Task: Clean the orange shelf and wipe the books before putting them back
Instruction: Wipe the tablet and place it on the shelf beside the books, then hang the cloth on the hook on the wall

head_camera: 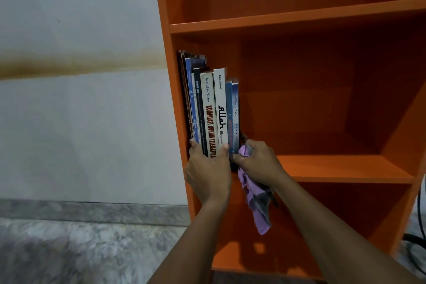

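Several books [211, 108] stand upright, spines out, at the left end of the middle board of the orange shelf [341, 166]. My left hand [207, 173] grips the lower ends of the books, thumb on a white spine and fingers round the left side. My right hand [258, 161] is against the rightmost blue book and holds a purple cloth [258, 200], which hangs down in front of the lower compartment.
The shelf's upper board [299, 19] and the right part of the middle board carry nothing. A stained white wall [80, 99] is to the left, with a marble floor [80, 249] below. Dark cables [415, 242] lie at the right edge.
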Available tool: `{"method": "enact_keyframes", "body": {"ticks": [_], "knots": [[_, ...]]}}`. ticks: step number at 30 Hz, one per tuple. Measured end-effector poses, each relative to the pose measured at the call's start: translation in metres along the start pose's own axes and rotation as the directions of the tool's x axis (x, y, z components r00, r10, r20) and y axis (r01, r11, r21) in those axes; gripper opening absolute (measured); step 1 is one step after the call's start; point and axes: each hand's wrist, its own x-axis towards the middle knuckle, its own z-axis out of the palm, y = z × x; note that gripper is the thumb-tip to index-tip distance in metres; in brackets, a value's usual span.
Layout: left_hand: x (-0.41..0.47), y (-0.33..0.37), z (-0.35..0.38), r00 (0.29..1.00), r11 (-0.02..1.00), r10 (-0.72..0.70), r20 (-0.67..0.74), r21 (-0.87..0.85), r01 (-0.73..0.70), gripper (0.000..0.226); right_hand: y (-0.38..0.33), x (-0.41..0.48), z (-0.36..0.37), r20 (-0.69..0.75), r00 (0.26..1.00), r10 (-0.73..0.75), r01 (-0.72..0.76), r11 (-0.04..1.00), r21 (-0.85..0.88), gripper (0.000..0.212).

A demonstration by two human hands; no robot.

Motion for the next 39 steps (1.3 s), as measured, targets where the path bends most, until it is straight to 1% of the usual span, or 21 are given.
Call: {"method": "enact_keyframes", "body": {"ticks": [3, 7, 10, 11, 12, 13, 14, 15, 17, 18, 20, 22, 24, 26, 28, 29, 32, 33, 34, 37, 39], "knots": [[-0.001, -0.008, 0.005, 0.999, 0.994, 0.044, 0.02, 0.098, -0.046, 0.074, 0.0, 0.001, 0.001, -0.005, 1.0, -0.025, 0.024, 0.999, -0.043, 0.02], [-0.003, -0.01, 0.003, 0.992, 0.975, 0.073, 0.105, 0.203, -0.094, 0.068, -0.002, 0.002, 0.004, -0.011, 1.0, 0.003, -0.005, 0.993, -0.117, 0.027], [-0.009, -0.002, -0.012, 0.979, 0.952, -0.01, 0.203, 0.301, -0.052, 0.056, -0.011, -0.001, 0.001, 0.088, 0.995, 0.053, -0.044, 0.993, -0.111, 0.018], [-0.015, 0.001, -0.021, 0.969, 0.95, -0.055, 0.241, 0.311, -0.023, 0.051, -0.015, -0.007, -0.002, 0.125, 0.99, 0.066, -0.051, 0.992, -0.113, 0.022], [-0.018, 0.002, -0.028, 0.955, 0.947, -0.094, 0.282, 0.321, -0.002, 0.048, -0.018, -0.011, -0.003, 0.151, 0.985, 0.089, -0.07, 0.989, -0.127, 0.047], [-0.025, 0.006, -0.041, 0.932, 0.944, -0.13, 0.339, 0.329, 0.012, 0.047, -0.025, -0.022, -0.007, 0.164, 0.98, 0.116, -0.095, 0.987, -0.129, 0.071], [-0.03, 0.007, -0.052, 0.905, 0.946, -0.154, 0.396, 0.323, 0.019, 0.044, -0.031, -0.03, -0.009, 0.168, 0.976, 0.137, -0.122, 0.988, -0.1, 0.084], [-0.038, 0.016, -0.069, 0.877, 0.957, -0.159, 0.453, 0.288, 0.025, 0.036, -0.045, -0.046, -0.017, 0.164, 0.974, 0.154, -0.148, 0.988, -0.053, 0.087], [-0.045, 0.025, -0.09, 0.803, 0.981, -0.172, 0.57, 0.169, 0.09, 0.021, -0.061, -0.064, -0.029, 0.17, 0.965, 0.2, -0.214, 0.975, 0.066, 0.083], [-0.047, 0.037, -0.107, 0.769, 0.983, -0.181, 0.613, 0.106, 0.148, 0.021, -0.077, -0.077, -0.041, 0.184, 0.965, 0.187, -0.214, 0.966, 0.141, 0.079], [-0.049, 0.055, -0.13, 0.68, 0.953, -0.243, 0.692, 0.04, 0.3, 0.032, -0.1, -0.095, -0.056, 0.211, 0.971, 0.108, -0.168, 0.941, 0.294, 0.069], [-0.051, 0.074, -0.156, 0.629, 0.927, -0.246, 0.737, -0.01, 0.374, 0.039, -0.128, -0.12, -0.071, 0.229, 0.973, 0.021, -0.117, 0.903, 0.414, 0.054], [-0.049, 0.092, -0.175, 0.635, 0.937, -0.159, 0.756, -0.087, 0.338, 0.034, -0.15, -0.137, -0.078, 0.193, 0.981, -0.03, -0.073, 0.861, 0.504, 0.036], [-0.04, 0.106, -0.193, 0.697, 0.963, -0.067, 0.714, -0.137, 0.233, 0.026, -0.167, -0.146, -0.083, 0.138, 0.99, -0.028, -0.055, 0.824, 0.564, 0.026], [-0.025, 0.109, -0.205, 0.751, 0.969, -0.013, 0.66, -0.177, 0.172, 0.018, -0.176, -0.149, -0.089, 0.102, 0.995, 0.02, -0.071, 0.843, 0.533, 0.025], [-0.017, 0.108, -0.209, 0.747, 0.966, -0.002, 0.665, -0.193, 0.174, 0.016, -0.175, -0.148, -0.091, 0.117, 0.992, 0.047, -0.1, 0.854, 0.51, 0.027], [0.006, 0.095, -0.215, 0.657, 0.959, -0.005, 0.754, -0.184, 0.218, 0.021, -0.169, -0.135, -0.087, 0.195, 0.979, 0.065, -0.147, 0.884, 0.444, 0.035], [0.013, 0.085, -0.214, 0.641, 0.954, -0.003, 0.767, -0.191, 0.233, 0.022, -0.166, -0.13, -0.081, 0.22, 0.974, 0.049, -0.14, 0.897, 0.419, 0.036], [0.02, 0.077, -0.212, 0.65, 0.94, 0.002, 0.76, -0.224, 0.258, 0.022, -0.165, -0.127, -0.073, 0.246, 0.969, 0.023, -0.12, 0.915, 0.385, 0.038], [0.045, 0.042, -0.206, 0.728, 0.867, -0.046, 0.684, -0.334, 0.368, 0.019, -0.157, -0.106, -0.032, 0.31, 0.95, -0.028, -0.076, 0.945, 0.317, 0.045], [0.067, 0.015, -0.203, 0.765, 0.862, -0.114, 0.634, -0.32, 0.393, 0.013, -0.152, -0.08, 0.006, 0.349, 0.937, -0.013, -0.108, 0.94, 0.324, 0.047]]}}
